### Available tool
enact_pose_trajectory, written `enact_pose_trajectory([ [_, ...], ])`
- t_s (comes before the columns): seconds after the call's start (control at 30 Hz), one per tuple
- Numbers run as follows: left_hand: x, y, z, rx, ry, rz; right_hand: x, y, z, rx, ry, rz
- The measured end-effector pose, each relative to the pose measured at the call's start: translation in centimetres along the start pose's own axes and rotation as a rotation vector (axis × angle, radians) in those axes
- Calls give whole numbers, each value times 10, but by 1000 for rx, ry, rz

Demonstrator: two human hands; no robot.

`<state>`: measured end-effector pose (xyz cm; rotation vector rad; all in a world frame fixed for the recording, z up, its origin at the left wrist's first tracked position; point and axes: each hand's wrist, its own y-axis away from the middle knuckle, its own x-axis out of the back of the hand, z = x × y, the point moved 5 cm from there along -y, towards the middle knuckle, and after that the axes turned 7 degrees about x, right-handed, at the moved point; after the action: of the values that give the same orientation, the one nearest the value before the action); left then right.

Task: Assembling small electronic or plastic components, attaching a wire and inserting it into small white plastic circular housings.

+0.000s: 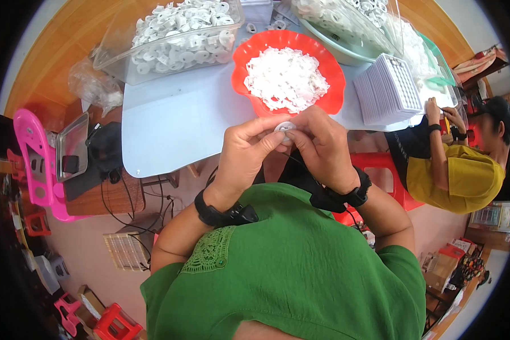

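Between both hands, in front of the red bowl, is a small round white plastic part (285, 128). My left hand (249, 148) pinches it from the left with thumb and fingers. From the right, my right hand (322, 145) grips the same part, its thumb on the face. Just beyond my fingers, the scalloped red bowl (241, 56) holds a heap of small white plastic pieces (286, 79). At the far left of the table, a clear plastic bin (170, 54) is filled with similar round white parts (181, 34).
A stack of white trays (382, 93) stands right of the bowl on the pale blue table (175, 124). Behind it are a clear bin (357, 28) and a green basin (345, 52). A person in a yellow shirt (459, 175) works at the right. Cables (130, 198) hang at the left.
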<state>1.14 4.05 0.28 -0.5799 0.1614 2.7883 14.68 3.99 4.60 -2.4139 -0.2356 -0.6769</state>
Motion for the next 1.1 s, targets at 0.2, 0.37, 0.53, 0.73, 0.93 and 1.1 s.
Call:
enact_pose_trajectory([
  [0.2,-1,9,7,-117,-156,114,-3,-1,-8,46,-35,16],
  [0.37,-3,13,11,-154,-190,130,-3,0,-10,84,-25,56],
  [0.53,-6,12,11,-201,-254,136,-5,0,-4,85,-62,73],
  [0.73,-7,5,13,-166,-375,169,-1,-2,4,-90,-216,60],
  [0.93,5,-4,-1,133,357,-116,4,3,19,-382,-582,2],
  [1.1,5,-6,-4,128,278,-133,-1,9,29,-438,-791,54],
])
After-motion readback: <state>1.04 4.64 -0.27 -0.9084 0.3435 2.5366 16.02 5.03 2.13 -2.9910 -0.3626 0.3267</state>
